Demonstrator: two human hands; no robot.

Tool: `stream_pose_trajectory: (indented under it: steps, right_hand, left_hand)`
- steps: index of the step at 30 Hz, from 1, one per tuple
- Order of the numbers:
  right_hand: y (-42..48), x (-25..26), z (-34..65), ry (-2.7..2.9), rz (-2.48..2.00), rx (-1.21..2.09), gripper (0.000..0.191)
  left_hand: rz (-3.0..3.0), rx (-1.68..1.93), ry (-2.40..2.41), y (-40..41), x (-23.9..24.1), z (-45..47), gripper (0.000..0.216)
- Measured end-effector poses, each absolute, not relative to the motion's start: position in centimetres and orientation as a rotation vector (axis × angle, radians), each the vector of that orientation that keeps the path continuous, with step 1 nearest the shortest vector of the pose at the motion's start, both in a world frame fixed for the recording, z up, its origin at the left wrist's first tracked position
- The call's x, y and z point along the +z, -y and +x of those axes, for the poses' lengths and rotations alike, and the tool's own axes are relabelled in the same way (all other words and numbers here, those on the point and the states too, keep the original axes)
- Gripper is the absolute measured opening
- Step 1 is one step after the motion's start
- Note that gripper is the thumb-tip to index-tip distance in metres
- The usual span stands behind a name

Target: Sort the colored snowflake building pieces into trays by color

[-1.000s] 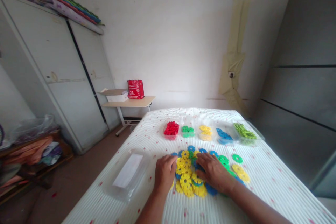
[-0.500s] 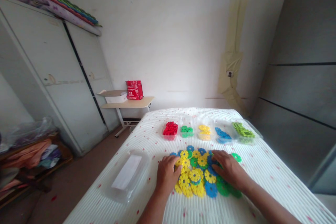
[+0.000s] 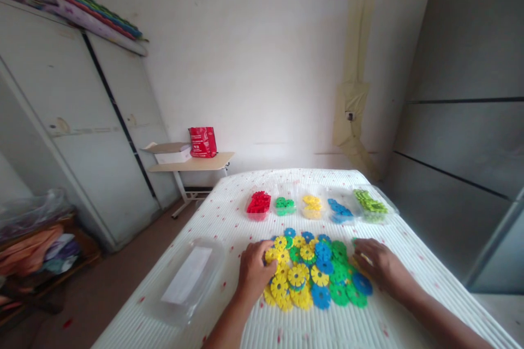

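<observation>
A pile of flat toothed plastic discs, yellow, blue and green, lies spread on the white spotted bed cover. My left hand rests at the pile's left edge, fingers curled round a yellow disc. My right hand lies flat at the pile's right edge, fingers stretched over green and blue discs. Behind the pile stands a row of clear tubs: red discs, green discs, yellow discs, blue discs and light green pieces.
A clear lidded box with a white sheet inside sits on the bed left of my left hand. Beyond the bed stand a small side table with a red bag, a white wardrobe and a cluttered low shelf.
My right hand has slid from the middle of the pile to its right edge, spreading the discs out. My left hand stayed at the left edge. The view shifted slightly.
</observation>
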State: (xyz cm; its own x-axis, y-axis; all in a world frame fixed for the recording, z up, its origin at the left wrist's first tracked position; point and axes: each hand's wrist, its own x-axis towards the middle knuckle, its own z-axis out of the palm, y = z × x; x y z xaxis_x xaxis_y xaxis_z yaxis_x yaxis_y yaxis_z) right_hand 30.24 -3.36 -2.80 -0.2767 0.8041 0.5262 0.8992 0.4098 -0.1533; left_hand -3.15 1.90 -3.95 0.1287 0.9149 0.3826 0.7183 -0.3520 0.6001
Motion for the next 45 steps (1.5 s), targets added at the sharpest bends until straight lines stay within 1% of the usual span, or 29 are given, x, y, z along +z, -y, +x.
stream_pose_trajectory:
  steps: [5, 9, 15, 22, 26, 30, 35, 39, 45]
  right_hand:
    - [3.2, -3.6, 30.3, 2.122, -1.482, -0.174, 0.033]
    - [3.1, -3.8, 29.7, 2.13, -1.518, -0.166, 0.031]
    - [3.1, -3.9, 29.5, 2.093, -1.564, -0.116, 0.029]
    - [3.1, -4.0, 29.4, 2.101, -1.631, -0.108, 0.028]
    - [3.1, -3.7, 29.2, 2.101, -1.633, -0.112, 0.029]
    - [3.0, -3.8, 29.3, 2.093, -1.613, -0.117, 0.028]
    - [2.9, -3.6, 29.3, 2.072, -1.622, -0.119, 0.027]
    - [3.1, -2.4, 27.9, 2.068, -1.551, -0.09, 0.022]
    - [3.2, -0.7, 23.4, 2.298, -1.364, -0.002, 0.036]
  left_hand:
    - [2.003, 1.154, -1.499, -2.7, -2.3, -3.2, 0.042]
    - [2.094, 1.16, -1.434, -4.1, -0.2, -1.8, 0.043]
    - [2.306, 1.095, -1.415, -7.9, 2.3, 3.9, 0.043]
    - [2.322, 1.148, -1.396, -11.7, 3.7, 10.2, 0.039]
    - [2.351, 1.18, -1.36, -10.8, 3.2, 9.2, 0.033]
    - [2.363, 1.178, -1.379, -8.0, 2.3, 4.5, 0.03]
    - [2.413, 1.024, -1.586, -3.9, 0.3, -2.3, 0.025]
    - [2.406, 0.978, -1.731, -1.9, -2.3, -5.3, 0.025]
    - [2.456, 0.968, -1.766, -0.9, -5.3, -5.6, 0.032]
